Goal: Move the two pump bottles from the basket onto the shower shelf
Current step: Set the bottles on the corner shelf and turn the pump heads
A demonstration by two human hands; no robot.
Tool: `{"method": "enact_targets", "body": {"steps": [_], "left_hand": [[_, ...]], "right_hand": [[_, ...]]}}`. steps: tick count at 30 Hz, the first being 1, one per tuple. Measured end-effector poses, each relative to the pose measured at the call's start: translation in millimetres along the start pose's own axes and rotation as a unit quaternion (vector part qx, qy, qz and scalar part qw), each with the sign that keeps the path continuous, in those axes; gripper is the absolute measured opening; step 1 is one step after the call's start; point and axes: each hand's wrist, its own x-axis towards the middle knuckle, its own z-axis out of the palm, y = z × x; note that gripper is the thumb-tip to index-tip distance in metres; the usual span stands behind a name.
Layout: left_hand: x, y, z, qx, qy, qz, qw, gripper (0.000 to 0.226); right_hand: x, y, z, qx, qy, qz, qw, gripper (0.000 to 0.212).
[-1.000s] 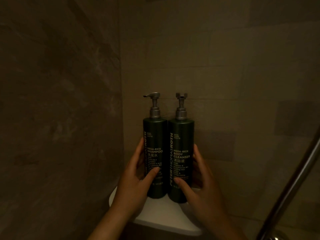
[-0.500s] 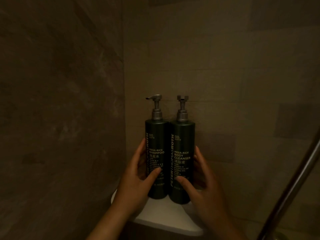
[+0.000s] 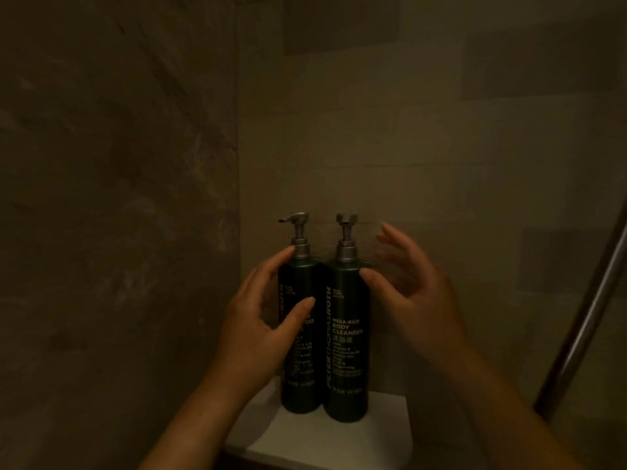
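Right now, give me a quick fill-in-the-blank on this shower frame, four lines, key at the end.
1. Both pump bottles stand upright on the white corner ____.
2. The label of the right-hand bottle reads BODY ____.
3. The spout of the left-hand bottle points toward the ____ wall.
4. The right hand is open beside the bottle, while the left hand curls around the ____ bottle.

Missing words: shelf; CLEANSER; left; left-hand
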Motion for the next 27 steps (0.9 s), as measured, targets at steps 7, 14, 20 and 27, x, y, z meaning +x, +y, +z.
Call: {"method": "enact_targets", "body": {"steps": [7, 14, 20, 27], "left_hand": [[10.5, 11.5, 2.1, 0.130, -0.028, 0.063, 0.989, 0.047], [17.6, 10.0, 15.6, 0.230, -0.052, 0.095, 0.967, 0.049], [11.8, 1.4, 17.4, 0.241, -0.055, 0.092, 0.965, 0.050], [11.4, 1.3, 19.2, 0.245, -0.047, 0.095, 0.964, 0.050]], "right_hand": [[51.5, -19.2, -11.3, -0.005, -0.061, -0.028, 0.998, 0.048], [69.9, -17.9, -6.1, 0.073, -0.115, 0.020, 0.991, 0.029], [73.0, -13.4, -2.9, 0.131, -0.141, 0.051, 0.980, 0.030], [75.3, -9.1, -1.8, 0.144, -0.165, 0.044, 0.975, 0.026]]}}
